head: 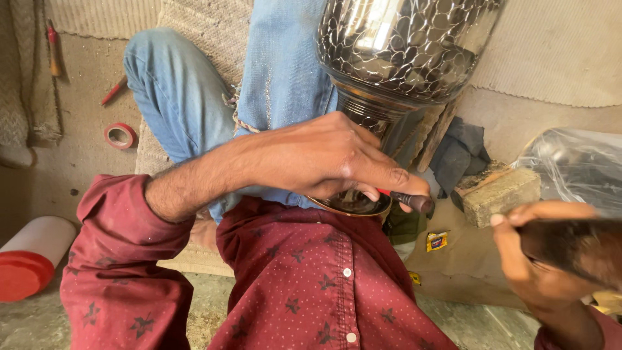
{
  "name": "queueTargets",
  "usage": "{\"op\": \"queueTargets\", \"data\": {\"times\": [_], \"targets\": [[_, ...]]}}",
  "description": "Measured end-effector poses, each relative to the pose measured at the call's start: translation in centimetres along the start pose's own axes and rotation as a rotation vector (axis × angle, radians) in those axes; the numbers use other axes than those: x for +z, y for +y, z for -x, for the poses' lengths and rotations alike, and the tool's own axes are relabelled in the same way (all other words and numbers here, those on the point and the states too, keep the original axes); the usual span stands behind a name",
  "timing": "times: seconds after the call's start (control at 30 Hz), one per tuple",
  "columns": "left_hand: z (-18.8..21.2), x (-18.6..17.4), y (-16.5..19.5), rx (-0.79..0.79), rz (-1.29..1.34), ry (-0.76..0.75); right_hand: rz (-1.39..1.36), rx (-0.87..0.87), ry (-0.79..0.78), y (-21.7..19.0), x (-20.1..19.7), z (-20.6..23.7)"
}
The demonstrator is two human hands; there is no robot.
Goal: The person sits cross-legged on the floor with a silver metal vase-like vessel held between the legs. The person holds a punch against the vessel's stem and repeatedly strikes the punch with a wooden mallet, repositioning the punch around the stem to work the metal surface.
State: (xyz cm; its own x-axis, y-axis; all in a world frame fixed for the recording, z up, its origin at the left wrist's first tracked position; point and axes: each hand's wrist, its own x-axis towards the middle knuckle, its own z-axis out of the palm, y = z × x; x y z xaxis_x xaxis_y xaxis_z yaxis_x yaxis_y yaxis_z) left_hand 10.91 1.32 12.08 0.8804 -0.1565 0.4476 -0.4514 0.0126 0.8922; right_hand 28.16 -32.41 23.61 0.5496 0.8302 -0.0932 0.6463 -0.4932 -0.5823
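Head view: left hand [324,159] fingers grip chisel [414,202] pointing right; right hand [551,259] clasps hammer [576,249].

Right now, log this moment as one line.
left hand: grips dark tool at metal vase base | right hand: holds blurred dark object | red tape roll on floor

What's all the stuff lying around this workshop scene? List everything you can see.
Metal vase: one, silver with scale pattern, across lap, top centre.
Punch tool: one, dark, at vase base.
Tape roll: one, red, floor left.
Container: one, white with red cap, lower left.
Block: one, tan, right.
Plastic sheet: one, clear, far right.
Left hand: holds punch tool.
Right hand: blurred, grips dark handle.
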Motion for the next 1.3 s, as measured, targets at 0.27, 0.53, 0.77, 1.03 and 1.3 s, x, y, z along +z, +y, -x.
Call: {"op": "queueTargets", "data": {"times": [0.27, 0.53, 0.77, 1.03, 1.3], "targets": [[0.5, 0.8, -0.9, 0.049, 0.051, 0.109, 0.295, -0.209, -0.13, 0.4, -0.4, -1.8], [2.1, 3.9, 1.5, -0.365, 0.192, 0.704, 0.434, -0.416, -0.142, 2.0, -1.6, -5.0], [2.7, 3.7, 0.3, -0.117, 0.055, 0.587, 0.179, 0.285, -0.276, -2.4, -3.1, -8.6], [3.1, 5.1, 0.7, -0.203, 0.223, 0.668, 0.299, -0.189, -0.549, -6.9, -2.5, -15.1], [2.6, 8.3, 2.2, -0.349, 0.221, 1.003, 0.64, -0.362, -0.815, -7.4, -2.0, -19.2]]}}
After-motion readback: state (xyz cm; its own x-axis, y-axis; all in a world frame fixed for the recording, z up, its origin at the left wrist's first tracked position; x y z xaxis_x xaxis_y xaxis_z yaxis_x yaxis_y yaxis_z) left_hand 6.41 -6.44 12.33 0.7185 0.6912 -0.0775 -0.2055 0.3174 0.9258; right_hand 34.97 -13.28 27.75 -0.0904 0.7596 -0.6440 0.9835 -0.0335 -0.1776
